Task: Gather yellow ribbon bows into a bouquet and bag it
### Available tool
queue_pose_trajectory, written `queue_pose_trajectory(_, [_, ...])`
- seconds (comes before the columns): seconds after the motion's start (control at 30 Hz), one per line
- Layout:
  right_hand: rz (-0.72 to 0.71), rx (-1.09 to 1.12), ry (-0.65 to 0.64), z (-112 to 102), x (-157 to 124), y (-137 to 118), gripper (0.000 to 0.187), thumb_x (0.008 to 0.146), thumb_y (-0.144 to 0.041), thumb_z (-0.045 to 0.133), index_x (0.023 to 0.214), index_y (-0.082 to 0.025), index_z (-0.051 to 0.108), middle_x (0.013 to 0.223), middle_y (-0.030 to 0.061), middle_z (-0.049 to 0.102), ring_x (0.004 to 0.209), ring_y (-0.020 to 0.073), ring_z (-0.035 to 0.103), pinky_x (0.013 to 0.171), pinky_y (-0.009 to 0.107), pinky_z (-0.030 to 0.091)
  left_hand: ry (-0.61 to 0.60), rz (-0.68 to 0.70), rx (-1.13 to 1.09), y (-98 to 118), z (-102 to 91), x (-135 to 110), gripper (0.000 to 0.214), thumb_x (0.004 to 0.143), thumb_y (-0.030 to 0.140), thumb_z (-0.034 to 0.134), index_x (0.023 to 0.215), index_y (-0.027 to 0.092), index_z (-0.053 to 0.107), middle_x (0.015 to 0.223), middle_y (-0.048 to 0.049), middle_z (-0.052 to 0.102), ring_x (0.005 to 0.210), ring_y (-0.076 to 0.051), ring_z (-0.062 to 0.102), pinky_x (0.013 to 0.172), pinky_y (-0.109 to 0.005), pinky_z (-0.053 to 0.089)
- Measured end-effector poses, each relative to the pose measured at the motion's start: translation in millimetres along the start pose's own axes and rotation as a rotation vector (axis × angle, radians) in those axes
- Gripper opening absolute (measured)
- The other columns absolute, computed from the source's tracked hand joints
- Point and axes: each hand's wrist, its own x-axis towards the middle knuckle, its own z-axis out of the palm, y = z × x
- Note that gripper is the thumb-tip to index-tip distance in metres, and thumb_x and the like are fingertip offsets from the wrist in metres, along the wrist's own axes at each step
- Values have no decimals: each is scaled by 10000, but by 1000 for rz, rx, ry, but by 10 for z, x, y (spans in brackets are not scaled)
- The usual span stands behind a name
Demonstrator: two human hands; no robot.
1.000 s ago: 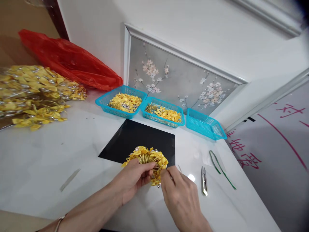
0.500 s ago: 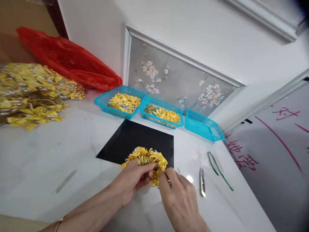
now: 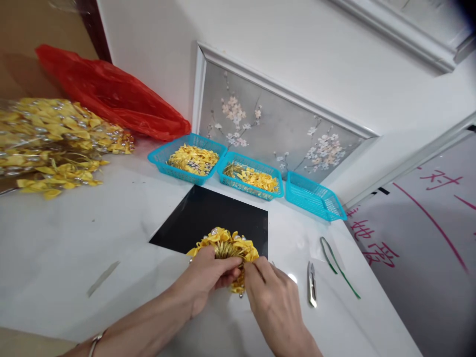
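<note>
So at the far left of the glossy white desk [image 3: 55, 238] sat a heap of yellow fabric flowers with silvery beads [image 3: 67, 124], with a crumpled red plastic bag [image 3: 111, 99] behind it and a thin pale strip [image 3: 103, 278] nearer the front edge. Next, by the back edge, a turquoise mesh basket [image 3: 171, 171] had plenty of yellow bits left. The left hand [image 3: 208, 272] was pinching the gold stems of a curved yellow flower bunch [image 3: 226, 248] over the near edge of a flat black sheet [image 3: 201, 210]. I'd call it well along: lots gathered, no closed ring visible. A second turquoise basket [image 3: 245, 187] held more pieces. The right hand [image 3: 275, 297] had its fingertips pressed together at the bunch's right end, hiding whatever they gripped, so can't tell. Metal snips [image 3: 312, 285] and a bent green strip [image 3: 336, 267] lay toward the right edge, out of the way.
</note>
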Motion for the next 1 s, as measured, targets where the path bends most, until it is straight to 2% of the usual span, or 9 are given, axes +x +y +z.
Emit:
queue_pose_trajectory(0.1, [59,69,12,56,4,19,270,938,-111,363,800,-183,583,699,11,543,538,135,495,487,271,252,37,29,56,-9,7,37,112,685,198,688,729,119,622,586,2,621,556,-96,563,605,-233,494])
queue_pose_trajectory(0.23, [110,110,36,97,1,25,303,954,-150,341,831,-191,615,717,10,570,507,129,493,462,265,263,54,59,161,-31,-14,109,71,652,160,677,672,137,613,573,-25,658,551,-142,602,570,-268,500])
queue_pose_trajectory(0.4, [132,152,50,128,-37,18,294,952,-163,353,881,-190,637,748,12,602,517,128,517,458,259,287,26,111,273,-48,-73,187,169,574,105,671,489,178,545,450,13,591,467,-150,561,457,-244,415])
queue_pose_trajectory(0.57, [127,185,48,124,-33,9,286,946,-152,367,869,-187,640,738,9,598,518,123,517,457,254,285,-13,117,317,-16,-76,179,200,574,91,646,436,180,531,415,22,553,446,-134,522,439,-232,366])
queue_pose_trajectory(0.7, [137,186,32,105,-11,19,291,946,-148,359,847,-182,631,740,9,590,512,119,510,456,255,279,-52,74,279,43,-38,99,177,629,101,616,485,165,535,448,14,562,462,-110,505,455,-217,365])
queue_pose_trajectory(0.83, [139,173,4,79,-16,29,287,927,-127,362,839,-186,629,729,10,576,497,123,498,446,257,270,-68,-9,171,103,-27,42,99,680,109,604,612,154,547,553,10,604,521,-89,547,582,-224,463])
queue_pose_trajectory(0.9, [140,180,-1,62,-20,22,281,919,-121,367,847,-188,630,729,11,575,496,123,498,446,257,271,-67,-42,128,115,-29,40,83,687,111,613,651,147,548,596,-2,621,550,-85,569,636,-233,487])
queue_pose_trajectory(1.0, [184,251,-14,32,-4,-5,259,903,-132,382,830,-192,623,734,11,576,509,119,510,459,246,294,-96,-60,91,110,-29,55,74,679,127,641,676,130,566,632,-19,635,558,-81,573,637,-227,489])
